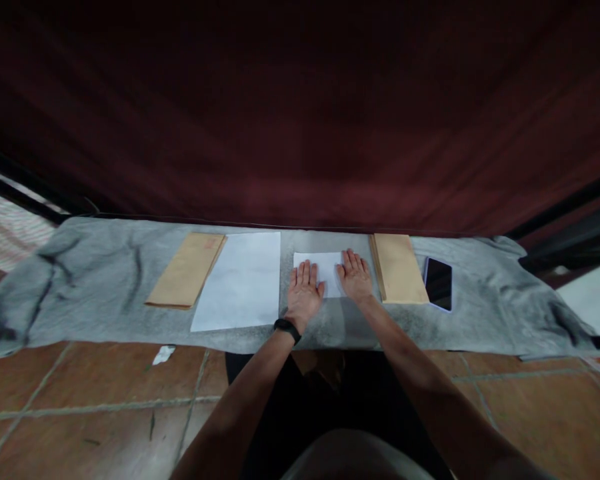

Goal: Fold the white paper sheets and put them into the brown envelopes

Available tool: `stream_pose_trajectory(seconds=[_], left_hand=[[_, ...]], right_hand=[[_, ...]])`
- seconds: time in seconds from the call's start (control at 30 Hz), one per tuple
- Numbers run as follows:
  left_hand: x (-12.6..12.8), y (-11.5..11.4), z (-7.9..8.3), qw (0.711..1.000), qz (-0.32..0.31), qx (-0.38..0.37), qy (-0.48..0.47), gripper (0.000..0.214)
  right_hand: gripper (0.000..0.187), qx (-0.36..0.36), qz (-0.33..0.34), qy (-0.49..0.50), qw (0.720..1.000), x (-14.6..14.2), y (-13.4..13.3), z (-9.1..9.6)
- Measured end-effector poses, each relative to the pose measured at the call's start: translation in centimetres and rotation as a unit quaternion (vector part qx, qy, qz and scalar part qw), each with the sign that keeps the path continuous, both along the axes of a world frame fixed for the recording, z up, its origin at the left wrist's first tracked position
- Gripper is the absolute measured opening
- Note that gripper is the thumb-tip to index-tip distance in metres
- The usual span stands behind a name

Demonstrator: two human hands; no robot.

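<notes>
A folded white sheet of paper (332,272) lies on the grey cloth in front of me. My left hand (305,288) rests flat on its left side, fingers pointing away from me and slightly apart. On the right side of the same paper lies my right hand (355,275), also flat with its fingers stretched out. Neither hand grips anything. Larger white sheets (240,280) lie to the left of my left hand. Just beyond my right hand is a pile of brown envelopes (400,270). Parts of the folded paper are covered by both hands.
Another brown envelope stack (186,270) lies at the left, touching the large white sheets. A phone (439,283) sits right of the envelope pile. The grey cloth (100,280) covers a long narrow surface before a dark red curtain (300,147). A paper scrap (164,355) is on the tiled floor.
</notes>
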State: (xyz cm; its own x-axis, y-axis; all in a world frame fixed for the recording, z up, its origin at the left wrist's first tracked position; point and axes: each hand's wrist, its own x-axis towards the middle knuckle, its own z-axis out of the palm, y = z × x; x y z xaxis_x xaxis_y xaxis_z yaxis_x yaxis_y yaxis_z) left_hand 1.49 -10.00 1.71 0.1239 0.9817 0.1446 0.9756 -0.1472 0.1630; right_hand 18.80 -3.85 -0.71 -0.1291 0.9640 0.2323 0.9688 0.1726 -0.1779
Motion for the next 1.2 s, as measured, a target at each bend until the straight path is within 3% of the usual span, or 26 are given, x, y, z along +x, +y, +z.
stream_pose_trajectory(seconds=[0.2, 0.7, 0.8, 0.97, 1.2], left_hand=[[0.7, 0.2, 0.6, 0.994, -0.102, 0.017, 0.039, 0.059], [2.1, 3.3, 0.2, 0.985, -0.173, -0.004, 0.022, 0.059], [1.3, 4.4, -0.1, 0.988, -0.156, -0.01, 0.0, 0.058], [0.6, 5.8, -0.6, 0.997, -0.077, -0.008, -0.017, 0.06], [-0.5, 4.8, -0.9, 1.0, -0.007, 0.002, -0.019, 0.062]], right_hand=[[0.059, 0.002, -0.003, -0.001, 1.0, 0.1, 0.0, 0.0], [0.056, -0.007, -0.003, -0.011, 1.0, -0.1, -0.5, 0.9], [0.057, -0.003, -0.004, 0.0, 1.0, -0.2, -0.5, 1.0], [0.058, -0.007, -0.005, 0.011, 1.0, -0.1, -0.3, 0.7], [0.059, 0.001, -0.025, 0.017, 1.0, -0.1, -0.2, 0.2]])
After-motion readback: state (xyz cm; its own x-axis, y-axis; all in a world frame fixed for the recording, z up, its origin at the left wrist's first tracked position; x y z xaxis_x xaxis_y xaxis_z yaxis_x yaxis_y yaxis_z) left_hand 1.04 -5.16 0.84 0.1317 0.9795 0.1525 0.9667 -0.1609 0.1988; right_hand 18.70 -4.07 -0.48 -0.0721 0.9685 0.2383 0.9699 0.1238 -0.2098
